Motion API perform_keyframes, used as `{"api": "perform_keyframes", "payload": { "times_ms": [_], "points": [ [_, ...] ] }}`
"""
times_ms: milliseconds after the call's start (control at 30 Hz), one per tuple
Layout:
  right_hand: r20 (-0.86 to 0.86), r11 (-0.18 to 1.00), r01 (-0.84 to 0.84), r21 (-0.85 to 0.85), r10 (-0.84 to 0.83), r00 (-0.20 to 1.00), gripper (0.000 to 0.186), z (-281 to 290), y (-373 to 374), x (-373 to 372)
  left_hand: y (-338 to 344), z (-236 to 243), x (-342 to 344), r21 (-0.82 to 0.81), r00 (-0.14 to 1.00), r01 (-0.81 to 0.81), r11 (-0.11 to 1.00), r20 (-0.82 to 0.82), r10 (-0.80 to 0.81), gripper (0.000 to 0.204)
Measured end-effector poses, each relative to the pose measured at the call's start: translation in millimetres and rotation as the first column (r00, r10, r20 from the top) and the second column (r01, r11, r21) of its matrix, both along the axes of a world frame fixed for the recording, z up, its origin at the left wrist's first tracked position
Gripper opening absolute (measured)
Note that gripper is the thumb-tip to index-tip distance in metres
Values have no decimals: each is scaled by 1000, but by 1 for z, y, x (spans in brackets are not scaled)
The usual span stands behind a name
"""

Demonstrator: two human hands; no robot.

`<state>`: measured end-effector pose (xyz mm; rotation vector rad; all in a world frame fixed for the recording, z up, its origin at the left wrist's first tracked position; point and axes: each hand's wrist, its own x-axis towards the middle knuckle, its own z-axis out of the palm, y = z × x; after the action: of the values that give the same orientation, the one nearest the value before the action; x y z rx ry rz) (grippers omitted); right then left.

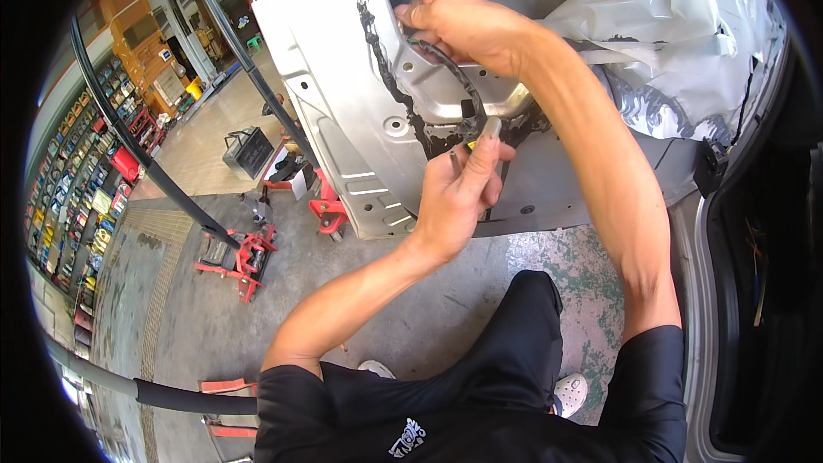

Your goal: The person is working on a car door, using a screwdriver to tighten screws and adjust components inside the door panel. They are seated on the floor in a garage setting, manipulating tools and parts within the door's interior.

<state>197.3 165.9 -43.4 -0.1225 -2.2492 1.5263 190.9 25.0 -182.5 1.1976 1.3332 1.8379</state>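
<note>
A silver car door panel [317,51] with smeared black sealant surrounds an opening. A black cable [454,69] runs down from the opening's left edge. My right hand [454,26] is closed at that edge, fingertips at the cable's upper end; what exactly it grips is partly hidden. Lower down, my left hand [463,193] is closed around a small pale translucent cylindrical piece [492,127], beside a dark connector on the cable. Crumpled plastic sheeting [643,9] hangs over the panel's right part.
At left are red floor jacks [249,266] with upright poles, a grey toolbox [244,150] and shelves [77,163] of small goods. The dark door frame [707,317] runs along the right. My feet stand on the concrete floor [163,283] below the panel.
</note>
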Motion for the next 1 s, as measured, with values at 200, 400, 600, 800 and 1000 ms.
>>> {"api": "perform_keyframes", "payload": {
  "times_ms": [200,400,600,800,1000],
  "points": [
    [5,992,-11,122,11,1000,23,0,-1,2,3,1,1,-15,992,38,999,-116,-40,57],
    [-80,1000,13,10,-13,997,34,-6,-7,3,-9,13,-21,-273,806,-78,959,-583,-101,53],
    [-20,996,-83,32,84,996,24,-3,5,8,-88,89,-34,274,-219,-450,850,-957,192,23],
    [-81,990,-122,-74,116,990,25,-4,-2,10,-100,207,-67,358,-595,-185,915,-782,186,13],
    [-81,979,-184,-86,178,981,26,-5,5,7,-63,259,-43,-131,-619,-285,950,-731,-287,44]
  ]
}}
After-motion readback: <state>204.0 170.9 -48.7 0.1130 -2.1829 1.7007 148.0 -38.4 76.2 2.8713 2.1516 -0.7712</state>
